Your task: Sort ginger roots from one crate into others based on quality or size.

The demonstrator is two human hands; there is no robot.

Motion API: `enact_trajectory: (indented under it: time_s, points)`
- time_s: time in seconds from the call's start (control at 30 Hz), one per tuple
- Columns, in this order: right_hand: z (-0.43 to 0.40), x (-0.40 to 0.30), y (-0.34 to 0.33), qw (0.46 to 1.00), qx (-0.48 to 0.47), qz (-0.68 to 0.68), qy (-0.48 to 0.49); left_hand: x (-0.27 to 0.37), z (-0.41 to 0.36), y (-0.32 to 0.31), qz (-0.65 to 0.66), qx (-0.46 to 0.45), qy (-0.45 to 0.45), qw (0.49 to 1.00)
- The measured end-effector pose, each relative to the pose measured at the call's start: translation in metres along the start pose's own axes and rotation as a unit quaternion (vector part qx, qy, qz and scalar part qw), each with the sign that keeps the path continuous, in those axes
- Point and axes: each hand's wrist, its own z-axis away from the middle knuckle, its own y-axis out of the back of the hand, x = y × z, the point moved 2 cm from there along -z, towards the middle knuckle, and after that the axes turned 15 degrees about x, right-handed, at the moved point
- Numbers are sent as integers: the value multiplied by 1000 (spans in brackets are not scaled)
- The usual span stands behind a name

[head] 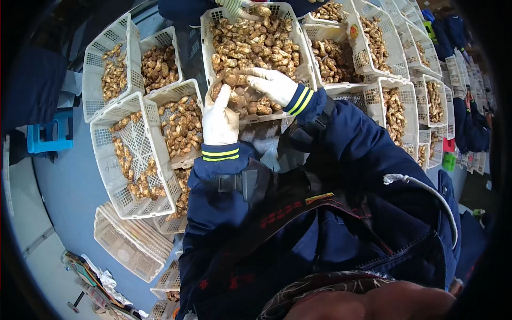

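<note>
Both my hands wear white gloves above the near edge of a white plastic crate heaped with brown, knobbly mushrooms. My left hand grips a brown mushroom between thumb and fingers, at the crate's near left corner. From the right, my right hand reaches over with its fingertips on another mushroom, close to my left thumb. Mushrooms lie just beneath both hands. The fingers of my left hand are partly hidden behind its thumb and the mushroom.
Across the crate, a co-worker's striped glove touches the mushrooms. Crates with mushrooms stand at left and right. Nested crates sit at lower left, and a blue stool stands far left. Other people are at far right.
</note>
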Motion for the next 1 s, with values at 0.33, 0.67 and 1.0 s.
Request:
enact_trajectory:
  time_s: [0.33,0.67,1.0]
  points:
    - [51,-6,18,869,151,280,379,4,25,-14,154,-72,84,982]
    - [108,-13,-20,942,-65,-291,-154,0,85,-13,196,-140,175,955]
    - [126,-28,-28,984,32,-151,-90,10,98,-18,266,-64,144,951]
